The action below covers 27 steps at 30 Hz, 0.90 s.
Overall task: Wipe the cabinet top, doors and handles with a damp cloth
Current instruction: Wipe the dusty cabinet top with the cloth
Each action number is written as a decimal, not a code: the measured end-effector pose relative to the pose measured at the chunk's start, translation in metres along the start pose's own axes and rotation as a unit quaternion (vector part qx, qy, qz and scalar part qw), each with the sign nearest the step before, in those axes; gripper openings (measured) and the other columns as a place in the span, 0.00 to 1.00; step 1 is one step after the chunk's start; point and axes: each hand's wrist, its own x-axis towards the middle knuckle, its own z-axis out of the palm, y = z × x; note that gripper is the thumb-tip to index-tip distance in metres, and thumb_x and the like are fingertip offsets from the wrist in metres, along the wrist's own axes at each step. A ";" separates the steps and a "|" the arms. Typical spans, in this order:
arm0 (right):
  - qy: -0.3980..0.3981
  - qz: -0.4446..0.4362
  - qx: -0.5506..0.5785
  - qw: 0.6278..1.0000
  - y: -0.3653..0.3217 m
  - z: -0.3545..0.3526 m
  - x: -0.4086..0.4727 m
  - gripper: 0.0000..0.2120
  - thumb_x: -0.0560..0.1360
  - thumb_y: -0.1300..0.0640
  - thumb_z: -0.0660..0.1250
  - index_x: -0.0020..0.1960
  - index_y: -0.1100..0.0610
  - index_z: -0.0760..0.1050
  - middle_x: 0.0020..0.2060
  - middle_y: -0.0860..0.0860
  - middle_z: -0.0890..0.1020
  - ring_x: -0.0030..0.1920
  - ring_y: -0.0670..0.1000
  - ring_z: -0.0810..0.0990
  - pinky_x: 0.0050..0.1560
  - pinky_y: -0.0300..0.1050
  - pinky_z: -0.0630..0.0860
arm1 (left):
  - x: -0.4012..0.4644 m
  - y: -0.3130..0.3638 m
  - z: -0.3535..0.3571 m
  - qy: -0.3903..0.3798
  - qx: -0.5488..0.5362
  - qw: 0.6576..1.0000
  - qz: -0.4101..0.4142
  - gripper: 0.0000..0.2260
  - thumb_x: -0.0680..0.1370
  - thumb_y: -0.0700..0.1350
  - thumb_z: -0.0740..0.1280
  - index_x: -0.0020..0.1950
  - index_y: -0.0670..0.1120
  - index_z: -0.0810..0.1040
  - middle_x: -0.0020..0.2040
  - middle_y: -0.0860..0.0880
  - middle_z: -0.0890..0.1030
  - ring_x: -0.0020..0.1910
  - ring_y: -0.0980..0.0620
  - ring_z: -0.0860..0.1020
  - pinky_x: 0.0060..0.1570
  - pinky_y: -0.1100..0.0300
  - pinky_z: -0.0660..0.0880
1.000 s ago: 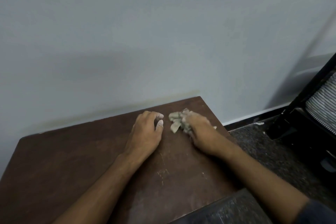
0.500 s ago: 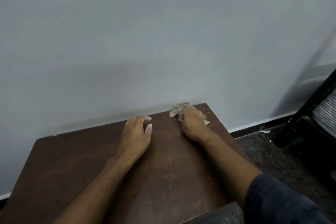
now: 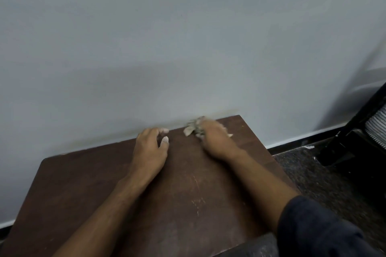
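The dark brown cabinet top [image 3: 104, 194] stands against a pale grey wall [image 3: 188, 37], and places here are given from that wall. The right hand [image 3: 215, 140] lies on the crumpled pale cloth [image 3: 193, 128] at the back edge of the top, just beside the wall and near the right rear corner; its fingers are curled over the cloth and press it onto the wood. The left hand [image 3: 151, 148] rests on the top to the left of the cloth, apart from it, holding nothing, its fingers loosely bent with tips near the wall. A dark sleeve [image 3: 313, 231] covers the right upper arm. Pale scratches [image 3: 197, 200] mark the wood farther out from the wall
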 end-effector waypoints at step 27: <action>-0.002 -0.062 0.040 0.997 -0.062 0.016 -0.130 0.19 0.77 0.55 0.63 0.68 0.54 0.70 0.64 0.54 0.74 0.61 0.56 0.74 0.64 0.57 0.72 | -0.044 0.049 0.014 -0.009 -0.050 0.998 0.026 0.09 0.78 0.42 0.65 0.57 0.46 0.81 0.53 0.51 0.80 0.53 0.52 0.78 0.56 0.56 0.74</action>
